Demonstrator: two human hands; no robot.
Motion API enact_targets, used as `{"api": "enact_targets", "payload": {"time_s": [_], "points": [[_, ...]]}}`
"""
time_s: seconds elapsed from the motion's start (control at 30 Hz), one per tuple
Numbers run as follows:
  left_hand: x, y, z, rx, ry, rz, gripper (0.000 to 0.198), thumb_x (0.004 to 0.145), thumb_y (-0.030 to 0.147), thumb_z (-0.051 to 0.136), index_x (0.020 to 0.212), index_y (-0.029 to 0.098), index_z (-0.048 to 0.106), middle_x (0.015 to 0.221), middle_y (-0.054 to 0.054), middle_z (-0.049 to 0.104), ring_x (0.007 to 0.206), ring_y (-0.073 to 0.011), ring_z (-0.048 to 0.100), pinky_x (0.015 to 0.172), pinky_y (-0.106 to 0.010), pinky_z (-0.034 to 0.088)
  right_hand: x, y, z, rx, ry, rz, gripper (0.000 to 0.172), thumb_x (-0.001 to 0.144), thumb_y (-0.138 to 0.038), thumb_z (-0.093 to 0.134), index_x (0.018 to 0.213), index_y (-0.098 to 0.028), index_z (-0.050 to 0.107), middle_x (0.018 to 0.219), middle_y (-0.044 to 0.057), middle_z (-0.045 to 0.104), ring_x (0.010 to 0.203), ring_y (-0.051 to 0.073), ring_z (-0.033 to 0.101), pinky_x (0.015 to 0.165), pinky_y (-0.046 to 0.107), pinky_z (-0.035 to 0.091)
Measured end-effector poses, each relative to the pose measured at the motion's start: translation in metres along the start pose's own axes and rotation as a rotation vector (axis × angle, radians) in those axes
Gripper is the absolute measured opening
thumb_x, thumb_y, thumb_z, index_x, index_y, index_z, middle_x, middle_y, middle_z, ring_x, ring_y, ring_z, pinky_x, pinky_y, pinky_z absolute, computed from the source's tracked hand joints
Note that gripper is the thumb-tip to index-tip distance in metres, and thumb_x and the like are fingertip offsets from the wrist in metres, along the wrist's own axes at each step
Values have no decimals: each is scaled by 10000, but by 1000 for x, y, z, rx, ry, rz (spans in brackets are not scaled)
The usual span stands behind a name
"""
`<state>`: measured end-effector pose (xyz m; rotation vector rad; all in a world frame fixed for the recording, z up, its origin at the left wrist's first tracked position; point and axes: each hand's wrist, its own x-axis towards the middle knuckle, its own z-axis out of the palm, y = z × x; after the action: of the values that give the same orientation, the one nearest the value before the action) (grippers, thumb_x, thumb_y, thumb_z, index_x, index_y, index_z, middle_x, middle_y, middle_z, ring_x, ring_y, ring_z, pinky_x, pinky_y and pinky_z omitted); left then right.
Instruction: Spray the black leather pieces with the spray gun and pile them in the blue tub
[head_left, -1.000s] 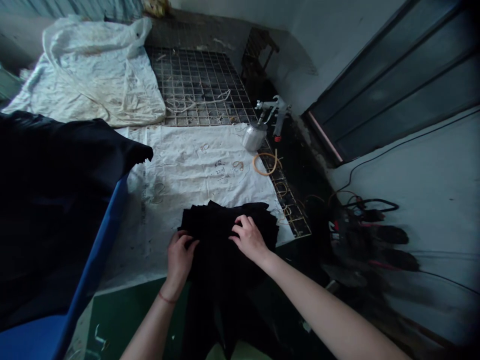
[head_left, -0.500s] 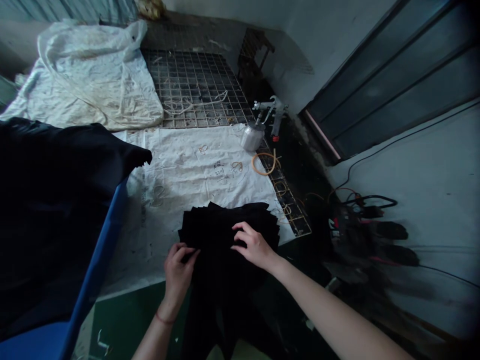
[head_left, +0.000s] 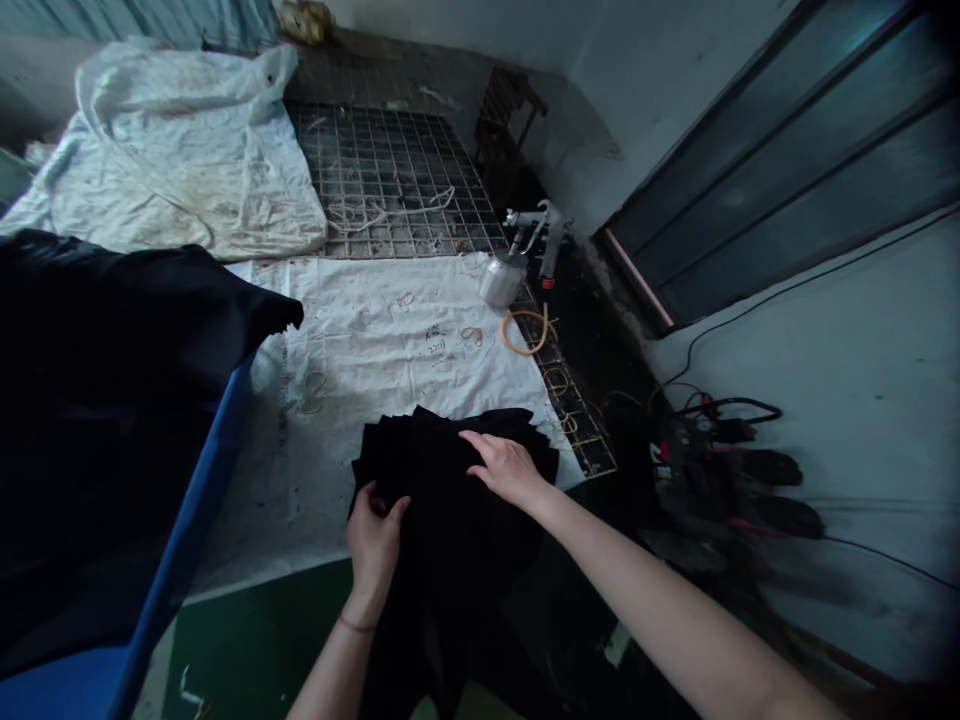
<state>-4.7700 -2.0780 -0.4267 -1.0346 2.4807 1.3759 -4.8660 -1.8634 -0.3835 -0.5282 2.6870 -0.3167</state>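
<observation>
A pile of black cloth (head_left: 442, 470) with jagged, layered edges lies in front of me, its near part hanging toward my body. At the pile's left side is my left hand (head_left: 373, 535), thumb and forefinger curved with a gap between them. My right hand (head_left: 510, 468) rests over the upper right of the cloth, its fingers stretched out and the thumb apart. Neither hand visibly grips a layer, though some fingertips are hard to make out against the dark cloth.
White sheeting (head_left: 360, 340) covers the table, with rubber bands on it. A metal spray gun (head_left: 506, 275) stands at its right edge beside an orange hose (head_left: 504, 335). On the left, a blue bin (head_left: 199, 490) holds more black fabric (head_left: 112, 400). A wire grid (head_left: 405, 170) lies behind.
My left hand has moved slightly right and its thumb and forefinger have spread. The fingers of my right hand have straightened and shifted a little up the cloth.
</observation>
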Motion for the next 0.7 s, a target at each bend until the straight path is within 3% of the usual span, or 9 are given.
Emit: {"api": "enact_targets", "payload": {"time_s": [0.13, 0.27, 0.37, 0.5, 0.57, 0.7], "points": [[-5, -3, 3, -39, 60, 73, 324, 697, 445, 648, 889, 190, 597, 806, -25, 613, 749, -202, 588, 698, -320, 448, 2, -3, 1, -68, -4, -9, 545, 804, -240, 685, 1310, -230, 485, 1066, 66, 649, 958, 214, 635, 829, 314, 478], [-13, -6, 4, -9, 119, 259, 149, 739, 340, 599, 729, 200, 547, 871, -35, 582, 711, -159, 553, 676, -288, 437, 5, -10, -4, -139, 32, -2, 360, 761, -230, 732, 1094, -210, 597, 1074, 75, 593, 928, 206, 613, 793, 300, 473], [-15, -5, -1, 29, 100, 319, 117, 767, 315, 573, 736, 204, 552, 816, -23, 595, 689, -157, 559, 656, -276, 429, 4, -13, -10, -146, 34, -28, 236, 741, -183, 739, 939, -194, 610, 1049, 73, 590, 928, 202, 594, 779, 284, 456], [-5, 1, -7, 83, 4, 262, 215, 785, 402, 599, 873, 206, 613, 758, -14, 643, 649, -173, 586, 628, -286, 431, -1, -5, -16, -70, 13, 33, 278, 764, -218, 727, 1006, -209, 591, 897, 21, 625, 800, 176, 601, 679, 267, 431], [1, 4, -9, 132, -42, 321, 213, 780, 392, 614, 872, 201, 637, 793, -33, 664, 708, -198, 607, 664, -306, 445, -3, 0, -15, -85, 60, 8, 275, 766, -232, 729, 1012, -234, 607, 966, 20, 621, 808, 174, 585, 676, 274, 422], [-4, 7, -12, 88, -100, 507, 162, 823, 346, 583, 863, 200, 642, 812, -39, 647, 767, -196, 605, 694, -306, 463, -4, 9, -6, -127, 191, -197, 186, 740, -149, 719, 891, -223, 638, 1137, 39, 591, 969, 224, 508, 804, 336, 397]]}}
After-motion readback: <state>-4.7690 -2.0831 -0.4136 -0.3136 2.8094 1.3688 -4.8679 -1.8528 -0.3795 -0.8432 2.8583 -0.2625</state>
